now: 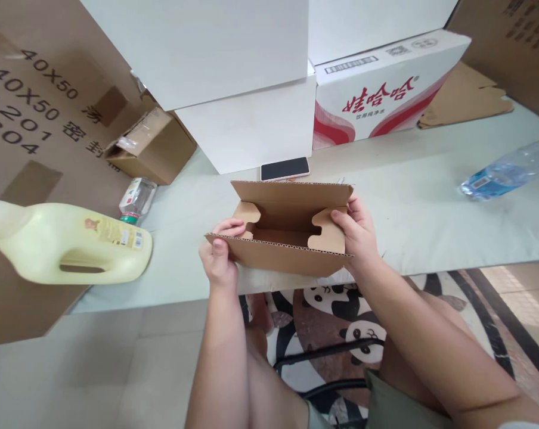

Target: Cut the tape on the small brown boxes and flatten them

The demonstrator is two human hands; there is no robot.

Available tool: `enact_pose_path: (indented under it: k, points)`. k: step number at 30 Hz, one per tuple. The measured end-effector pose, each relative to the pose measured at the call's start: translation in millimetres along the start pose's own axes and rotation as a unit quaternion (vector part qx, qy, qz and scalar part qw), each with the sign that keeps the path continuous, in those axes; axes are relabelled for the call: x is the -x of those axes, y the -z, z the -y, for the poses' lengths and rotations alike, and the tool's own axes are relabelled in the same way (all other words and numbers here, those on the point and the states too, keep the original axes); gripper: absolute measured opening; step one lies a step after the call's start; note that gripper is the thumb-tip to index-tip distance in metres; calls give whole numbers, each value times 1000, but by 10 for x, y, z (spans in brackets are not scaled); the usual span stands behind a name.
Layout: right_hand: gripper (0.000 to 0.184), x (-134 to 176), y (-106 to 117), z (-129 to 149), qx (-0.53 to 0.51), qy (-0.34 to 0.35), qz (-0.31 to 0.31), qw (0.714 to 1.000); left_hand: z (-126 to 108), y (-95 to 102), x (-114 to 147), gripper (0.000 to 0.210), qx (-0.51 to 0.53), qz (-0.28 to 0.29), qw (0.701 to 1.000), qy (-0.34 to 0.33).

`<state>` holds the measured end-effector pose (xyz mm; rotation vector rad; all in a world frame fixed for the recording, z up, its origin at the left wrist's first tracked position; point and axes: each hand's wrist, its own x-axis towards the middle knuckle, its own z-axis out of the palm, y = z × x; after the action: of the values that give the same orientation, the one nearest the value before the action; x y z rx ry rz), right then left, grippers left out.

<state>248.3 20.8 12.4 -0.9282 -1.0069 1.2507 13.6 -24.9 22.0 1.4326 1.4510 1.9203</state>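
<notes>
A small brown cardboard box is held at the table's front edge, its top open toward me. Its long flaps stand up at the front and back, and two notched side flaps fold inward. At the left end, my left hand grips the front flap and side flap, with the thumb outside. My right hand is closed round the right end, its thumb on the right notched flap. The inside shows bare cardboard. Just behind the box lies a phone.
White boxes and a red-and-white printed carton line the back. On the left are a yellow jug, a small clear bottle and a brown carton. A water bottle lies at right on the cloth-covered table.
</notes>
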Motion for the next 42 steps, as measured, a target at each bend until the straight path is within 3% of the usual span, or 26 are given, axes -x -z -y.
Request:
enact_pose_path:
  k: [8,19,28,42]
  points:
    - [25,22,-44,38,-39,-16,-19,999,-82,-21,-25,36,32,-23,989,143]
    - [22,28,-77,34,-44,-11,-42,998,-62,-3,-29,44,13,-20,992,125]
    - [23,35,-58,11,-56,1,-36,998,-99,-17,-27,27,51,-36,987,150]
    - [20,43,-83,24,-71,2,-39,997,-106,25,-54,11,48,-11,986,162]
